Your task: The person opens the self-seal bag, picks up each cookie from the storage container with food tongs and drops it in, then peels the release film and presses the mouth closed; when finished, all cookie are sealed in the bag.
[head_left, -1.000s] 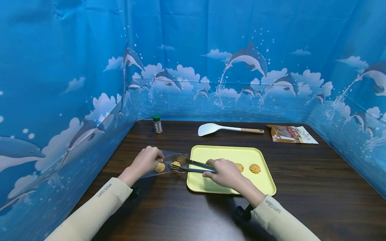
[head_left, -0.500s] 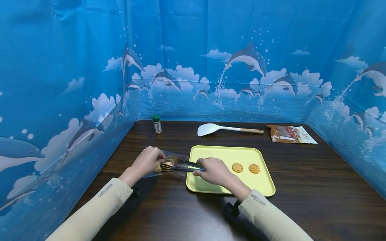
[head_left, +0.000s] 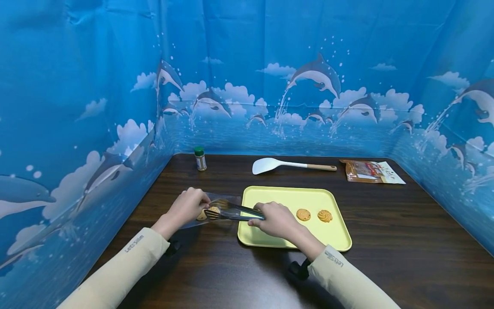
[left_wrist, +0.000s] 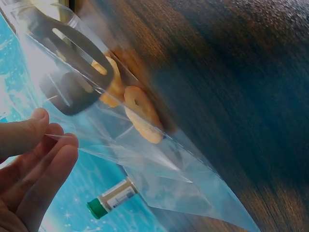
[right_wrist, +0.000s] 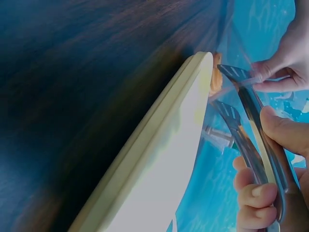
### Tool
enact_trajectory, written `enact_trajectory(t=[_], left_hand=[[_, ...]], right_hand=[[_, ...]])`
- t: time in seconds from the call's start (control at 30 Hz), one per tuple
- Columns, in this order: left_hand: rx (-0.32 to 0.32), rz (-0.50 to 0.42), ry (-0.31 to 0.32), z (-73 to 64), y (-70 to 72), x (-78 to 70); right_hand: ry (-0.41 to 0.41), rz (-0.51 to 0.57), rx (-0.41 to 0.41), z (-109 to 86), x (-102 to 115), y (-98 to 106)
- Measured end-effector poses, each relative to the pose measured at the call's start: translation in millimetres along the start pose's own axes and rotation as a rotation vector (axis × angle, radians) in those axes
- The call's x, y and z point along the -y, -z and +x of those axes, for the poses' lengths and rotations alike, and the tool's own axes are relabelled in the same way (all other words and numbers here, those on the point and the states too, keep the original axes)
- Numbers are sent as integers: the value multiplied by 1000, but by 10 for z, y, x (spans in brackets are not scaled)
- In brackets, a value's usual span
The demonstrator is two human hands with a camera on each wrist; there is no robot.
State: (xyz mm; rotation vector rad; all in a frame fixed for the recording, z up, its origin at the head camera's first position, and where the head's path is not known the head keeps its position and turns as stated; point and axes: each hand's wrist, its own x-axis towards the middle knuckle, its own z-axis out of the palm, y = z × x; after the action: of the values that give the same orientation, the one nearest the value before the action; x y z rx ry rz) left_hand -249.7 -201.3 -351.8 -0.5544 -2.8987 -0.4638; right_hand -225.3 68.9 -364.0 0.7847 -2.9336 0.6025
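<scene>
Pinching a filmy clear bag (left_wrist: 108,131) (left) and gripping slotted metal tongs (right_wrist: 250,107) (right) are curled hands (head_left: 187,206) (head_left: 278,219).

The tray (head_left: 285,195) was coloured pale yellow, the tabletop (head_left: 390,223) grained in dark brown. The cookies (head_left: 325,216) were coloured golden, one patterned with swirls. The blue curtain (head_left: 239,38) was printed with dolphins (head_left: 318,76) and white clouds (head_left: 234,92); the bottle (head_left: 201,162) was capped in green.

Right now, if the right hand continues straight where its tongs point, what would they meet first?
Probably the leftmost cookie in the clear bag, just beyond the tips of the tongs; but the left hand is near that line too, and the height is unclear.
</scene>
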Motion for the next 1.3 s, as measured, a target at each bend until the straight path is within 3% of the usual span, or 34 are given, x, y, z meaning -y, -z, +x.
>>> enact_trajectory(t=[0.57,0.93,1.3], left_hand=[[-9,17,20,17,-40,25],[-1,24,13,16,-15,40],[-23,22,7,1,-27,46]], right_hand=[[-72,22,-86,-459,-263,287],[-113,14,-140,-793,-595,498],[-243,-11,-117,-1063,-866,583]])
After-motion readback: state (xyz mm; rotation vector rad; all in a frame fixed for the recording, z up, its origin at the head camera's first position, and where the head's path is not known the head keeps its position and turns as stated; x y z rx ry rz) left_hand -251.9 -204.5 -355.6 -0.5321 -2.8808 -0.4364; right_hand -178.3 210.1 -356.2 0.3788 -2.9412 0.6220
